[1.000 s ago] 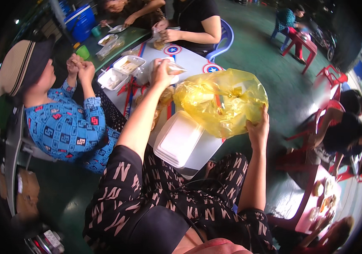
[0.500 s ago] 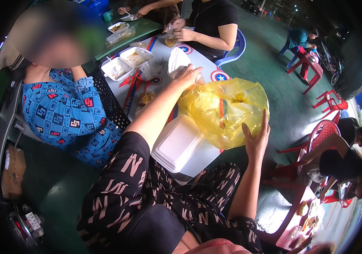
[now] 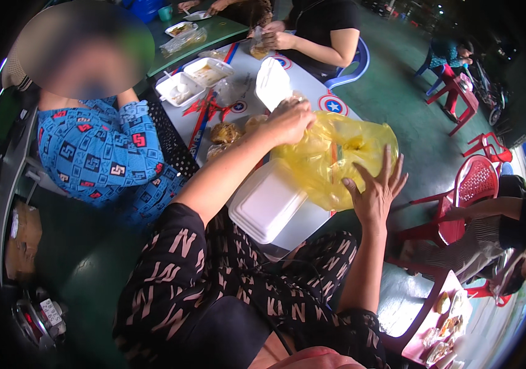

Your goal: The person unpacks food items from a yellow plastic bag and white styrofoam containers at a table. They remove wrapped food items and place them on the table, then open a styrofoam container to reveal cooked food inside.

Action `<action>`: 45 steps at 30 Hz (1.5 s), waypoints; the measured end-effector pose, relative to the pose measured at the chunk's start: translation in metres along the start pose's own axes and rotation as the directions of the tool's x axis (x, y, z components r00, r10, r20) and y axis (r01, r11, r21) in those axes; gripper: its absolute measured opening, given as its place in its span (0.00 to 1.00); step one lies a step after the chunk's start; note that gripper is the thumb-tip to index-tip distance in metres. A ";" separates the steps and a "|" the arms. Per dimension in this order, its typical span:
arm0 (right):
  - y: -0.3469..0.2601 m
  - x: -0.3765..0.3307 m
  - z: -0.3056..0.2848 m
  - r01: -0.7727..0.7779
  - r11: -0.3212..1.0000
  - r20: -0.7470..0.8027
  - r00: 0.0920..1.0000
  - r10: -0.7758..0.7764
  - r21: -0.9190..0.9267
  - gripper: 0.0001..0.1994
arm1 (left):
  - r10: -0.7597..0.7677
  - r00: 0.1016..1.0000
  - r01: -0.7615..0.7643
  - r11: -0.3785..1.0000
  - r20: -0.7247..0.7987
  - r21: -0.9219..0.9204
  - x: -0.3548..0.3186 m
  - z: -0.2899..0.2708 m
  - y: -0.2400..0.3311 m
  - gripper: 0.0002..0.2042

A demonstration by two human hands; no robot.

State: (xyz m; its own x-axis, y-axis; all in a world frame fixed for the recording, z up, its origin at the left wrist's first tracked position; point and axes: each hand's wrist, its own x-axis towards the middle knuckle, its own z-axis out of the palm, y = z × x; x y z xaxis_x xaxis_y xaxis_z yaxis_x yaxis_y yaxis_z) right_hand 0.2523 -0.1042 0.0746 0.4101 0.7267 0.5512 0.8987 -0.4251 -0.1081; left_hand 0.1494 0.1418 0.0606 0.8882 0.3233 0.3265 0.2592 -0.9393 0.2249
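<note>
A thin yellow plastic bag [image 3: 337,157] lies puffed up at the right end of the table. My left hand [image 3: 290,121] is closed at its far left edge; a bit of clear plastic shows past the fingers, but what they hold is hidden. Against the bag's right side is my right hand [image 3: 375,192], fingers spread, gripping nothing. A closed white foam food box [image 3: 267,202] sits on the near table edge, partly under the yellow bag. Just beyond my left hand an open white foam box [image 3: 273,83] stands with its lid up. Clear bags of food [image 3: 226,132] lie left of my forearm.
Used open foam boxes [image 3: 181,89], red plastic cutlery [image 3: 207,106] and a clear bag [image 3: 229,91] lie on the grey table [image 3: 183,123]. A person in a blue patterned shirt [image 3: 100,154] sits at left, another in black [image 3: 330,37] across. Red chairs [image 3: 475,184] stand at right.
My left hand has shifted slightly right and nearer, its fingers more closed. My right hand has spread its fingers, and the yellow bag looks flatter. The whole view has shifted a little.
</note>
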 end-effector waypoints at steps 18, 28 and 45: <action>0.018 -0.001 0.002 -0.206 0.973 0.460 0.857 0.232 -0.106 0.22 | -0.599 0.800 0.597 0.801 -0.031 -0.057 -0.103 -0.015 -0.087 0.26; 0.035 -0.012 0.000 -0.198 0.955 0.361 0.893 0.269 -0.223 0.56 | -0.362 0.914 0.325 0.923 -0.180 -0.205 -0.021 0.030 -0.070 0.17; 0.019 0.024 0.018 -0.285 0.943 0.260 0.936 0.236 0.170 0.50 | -0.278 0.853 0.106 0.921 -0.441 -0.376 0.059 0.005 -0.073 0.04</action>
State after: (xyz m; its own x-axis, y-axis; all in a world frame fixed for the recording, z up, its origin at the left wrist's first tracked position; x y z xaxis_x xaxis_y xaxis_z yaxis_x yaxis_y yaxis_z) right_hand 0.2817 -0.0851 0.0709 0.6365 0.7204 0.2754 0.7574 -0.5165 -0.3996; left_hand 0.1848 0.2283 0.0588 0.5181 0.5880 0.6211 0.1901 -0.7872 0.5867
